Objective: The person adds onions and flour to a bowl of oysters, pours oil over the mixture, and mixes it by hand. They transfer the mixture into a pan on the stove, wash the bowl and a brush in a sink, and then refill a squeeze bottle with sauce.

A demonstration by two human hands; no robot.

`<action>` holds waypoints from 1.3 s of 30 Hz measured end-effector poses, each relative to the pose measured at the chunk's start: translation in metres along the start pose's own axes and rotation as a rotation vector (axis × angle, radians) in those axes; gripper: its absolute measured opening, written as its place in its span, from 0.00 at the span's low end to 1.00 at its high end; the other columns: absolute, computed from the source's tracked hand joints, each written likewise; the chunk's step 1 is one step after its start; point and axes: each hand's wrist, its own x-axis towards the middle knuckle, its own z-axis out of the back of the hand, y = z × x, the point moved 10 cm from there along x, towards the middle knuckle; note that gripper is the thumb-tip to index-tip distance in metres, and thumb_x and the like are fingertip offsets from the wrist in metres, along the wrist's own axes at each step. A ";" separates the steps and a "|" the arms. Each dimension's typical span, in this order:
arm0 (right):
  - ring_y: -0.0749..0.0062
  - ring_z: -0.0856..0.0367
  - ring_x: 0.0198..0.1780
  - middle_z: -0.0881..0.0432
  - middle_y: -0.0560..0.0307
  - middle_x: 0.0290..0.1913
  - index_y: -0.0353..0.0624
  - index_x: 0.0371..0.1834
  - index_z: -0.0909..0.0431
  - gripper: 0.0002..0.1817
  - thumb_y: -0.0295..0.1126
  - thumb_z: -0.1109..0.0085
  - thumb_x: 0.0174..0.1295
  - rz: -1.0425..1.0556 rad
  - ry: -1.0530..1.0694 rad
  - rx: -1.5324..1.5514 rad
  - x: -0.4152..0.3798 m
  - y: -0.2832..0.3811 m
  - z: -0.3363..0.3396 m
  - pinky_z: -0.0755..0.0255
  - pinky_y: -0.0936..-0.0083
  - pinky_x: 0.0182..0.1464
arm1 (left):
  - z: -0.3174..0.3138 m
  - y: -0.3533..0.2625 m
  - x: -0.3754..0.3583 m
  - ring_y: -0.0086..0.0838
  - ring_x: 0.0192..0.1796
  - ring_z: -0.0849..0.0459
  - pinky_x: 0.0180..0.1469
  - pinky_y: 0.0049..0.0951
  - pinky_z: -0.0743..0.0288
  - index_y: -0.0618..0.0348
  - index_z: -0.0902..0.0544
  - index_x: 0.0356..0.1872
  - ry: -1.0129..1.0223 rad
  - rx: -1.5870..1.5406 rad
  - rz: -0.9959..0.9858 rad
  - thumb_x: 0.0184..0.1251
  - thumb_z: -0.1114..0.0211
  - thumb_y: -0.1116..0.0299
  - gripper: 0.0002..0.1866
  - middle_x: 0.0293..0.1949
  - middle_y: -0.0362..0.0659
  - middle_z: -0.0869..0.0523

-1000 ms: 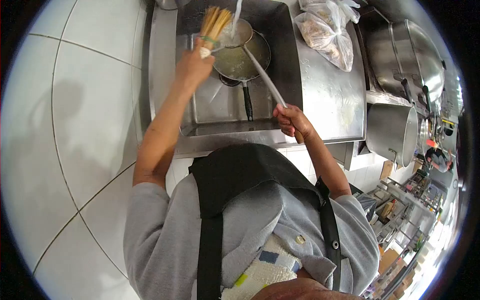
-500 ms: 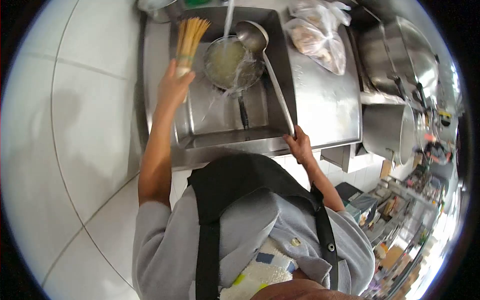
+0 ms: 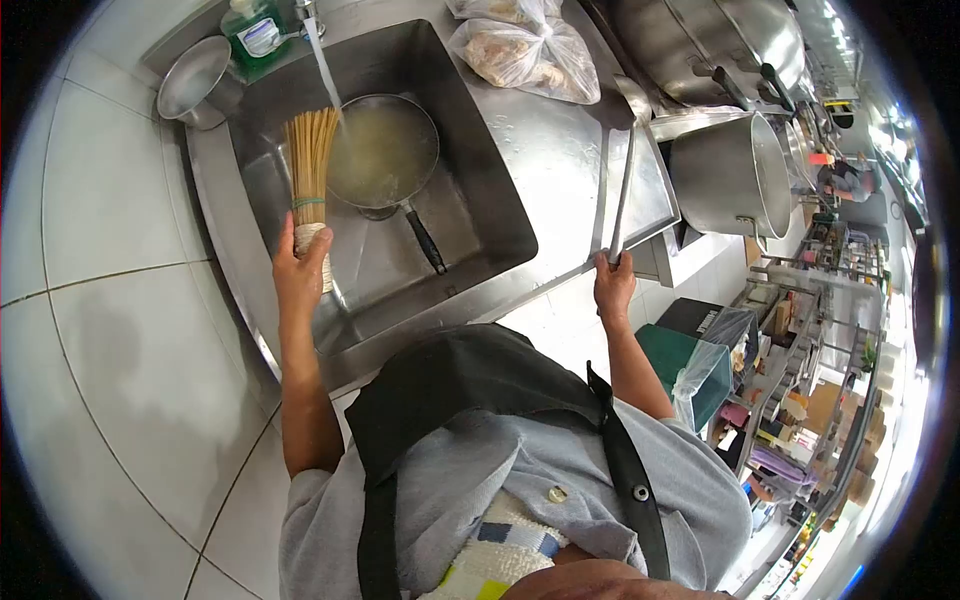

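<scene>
My left hand point(image 3: 300, 262) is closed round the wrapped grip of a bamboo brush point(image 3: 312, 160), its bristles pointing up over the left side of the sink point(image 3: 480, 215). Beside the bristles, a frying pan point(image 3: 390, 155) with a black handle rests in the sink, holding cloudy water. A stream of water point(image 3: 322, 68) runs down from the faucet to the pan's left rim. With my right hand point(image 3: 614, 285) I grip the end of a long-handled ladle point(image 3: 625, 185). The ladle reaches over the metal counter, its bowl close to the large pots.
Plastic bags of food point(image 3: 530, 55) lie on the counter point(image 3: 540, 150). A metal bowl point(image 3: 195, 80) and a green soap bottle point(image 3: 255, 35) stand at the sink's far left corner. Large steel pots point(image 3: 735, 175) are at the right, above a green bin point(image 3: 685, 365).
My right hand has swung the ladle from over the sink to the right, above the counter. The brush stays in my left hand. The view has turned and shifted right.
</scene>
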 end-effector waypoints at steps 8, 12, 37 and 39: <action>0.44 0.31 0.59 0.31 0.31 0.58 0.31 0.65 0.40 0.37 0.37 0.33 0.57 0.447 0.018 -0.138 -0.006 0.129 -0.009 0.36 0.62 0.62 | 0.032 0.010 -0.015 0.31 0.49 0.20 0.51 0.27 0.27 0.69 0.36 0.66 -0.104 0.085 0.053 0.60 0.32 0.57 0.38 0.51 0.53 0.20; 0.51 0.31 0.64 0.29 0.36 0.61 0.31 0.61 0.32 0.38 0.49 0.35 0.55 0.443 0.731 0.089 -0.028 0.201 -0.199 0.37 0.62 0.65 | 0.048 -0.004 -0.033 0.23 0.38 0.21 0.41 0.22 0.27 0.67 0.34 0.65 -0.093 -0.063 0.056 0.63 0.35 0.61 0.33 0.40 0.45 0.19; 0.74 0.30 0.15 0.29 0.60 0.16 0.41 0.20 0.28 0.11 0.30 0.42 0.57 -0.489 1.600 0.533 -0.160 0.236 -0.276 0.32 0.73 0.17 | 0.012 -0.034 -0.054 0.28 0.26 0.19 0.22 0.26 0.25 0.65 0.31 0.54 0.160 -0.666 0.332 0.62 0.39 0.62 0.23 0.35 0.47 0.18; 0.70 0.28 0.16 0.27 0.56 0.17 0.39 0.21 0.27 0.12 0.34 0.38 0.56 -0.287 1.481 0.363 -0.133 0.213 -0.323 0.31 0.70 0.18 | 0.012 -0.013 -0.024 0.30 0.28 0.17 0.26 0.27 0.23 0.65 0.32 0.60 0.166 -0.226 0.363 0.57 0.33 0.60 0.32 0.36 0.48 0.17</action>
